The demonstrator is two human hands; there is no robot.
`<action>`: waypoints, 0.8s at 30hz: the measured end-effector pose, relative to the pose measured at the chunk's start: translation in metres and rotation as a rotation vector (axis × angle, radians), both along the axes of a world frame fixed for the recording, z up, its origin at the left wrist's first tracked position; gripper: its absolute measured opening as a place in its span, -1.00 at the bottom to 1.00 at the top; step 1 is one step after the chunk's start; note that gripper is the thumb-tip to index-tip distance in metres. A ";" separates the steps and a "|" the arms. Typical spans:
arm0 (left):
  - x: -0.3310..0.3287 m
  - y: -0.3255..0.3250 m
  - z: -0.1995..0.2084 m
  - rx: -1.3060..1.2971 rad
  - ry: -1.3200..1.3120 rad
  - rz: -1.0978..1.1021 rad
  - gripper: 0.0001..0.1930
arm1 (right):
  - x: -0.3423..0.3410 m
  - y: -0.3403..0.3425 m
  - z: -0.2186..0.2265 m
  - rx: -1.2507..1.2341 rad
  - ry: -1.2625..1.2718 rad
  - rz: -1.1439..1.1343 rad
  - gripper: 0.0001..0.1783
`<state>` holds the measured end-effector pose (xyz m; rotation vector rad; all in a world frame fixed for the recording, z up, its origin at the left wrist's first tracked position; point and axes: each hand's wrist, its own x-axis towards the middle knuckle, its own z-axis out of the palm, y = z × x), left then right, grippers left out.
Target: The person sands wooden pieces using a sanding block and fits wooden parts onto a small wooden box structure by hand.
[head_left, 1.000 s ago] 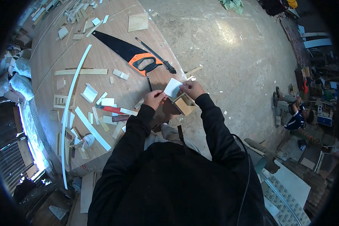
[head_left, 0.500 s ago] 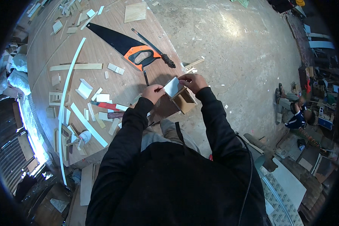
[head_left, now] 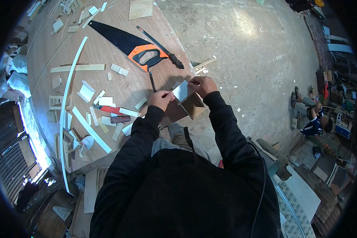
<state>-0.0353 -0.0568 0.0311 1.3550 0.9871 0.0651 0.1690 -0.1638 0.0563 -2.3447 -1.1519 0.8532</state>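
Note:
A small white panel (head_left: pixel 182 91) sits at the upper side of a little brown wooden box-like piece (head_left: pixel 193 105), close to the table's right edge. My left hand (head_left: pixel 161 100) pinches the panel's left edge between thumb and fingertips. On the opposite side, my right hand (head_left: pixel 203 86) is closed with its fingertips on the panel's upper right corner. A brown board (head_left: pixel 173 113) shows below the panel, beside the box-like piece. How the panel meets the box is partly hidden by my fingers.
A handsaw (head_left: pixel 141 51) with an orange and black handle lies on the table (head_left: pixel 119 47), with a dark brush-like stick (head_left: pixel 162 48) beside it. To the left are a red-handled tool (head_left: pixel 109 109), a long white strip (head_left: pixel 70 85) and several wood offcuts. A person (head_left: pixel 315 119) sits far right.
My view has shifted a little, so the table items sit slightly further left and up. Both hands keep their pinch, and the panel and box have tilted slightly.

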 end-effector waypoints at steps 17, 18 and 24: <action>-0.006 -0.010 -0.007 -0.033 -0.026 0.122 -0.79 | -0.011 0.006 0.008 0.061 -0.038 0.025 -0.74; -0.005 -0.011 -0.006 -0.039 -0.032 0.135 -0.80 | -0.011 0.005 0.009 0.060 -0.037 0.026 -0.74; -0.004 -0.011 -0.003 -0.018 -0.015 0.146 -0.82 | -0.014 0.004 0.007 0.055 -0.087 0.031 -0.77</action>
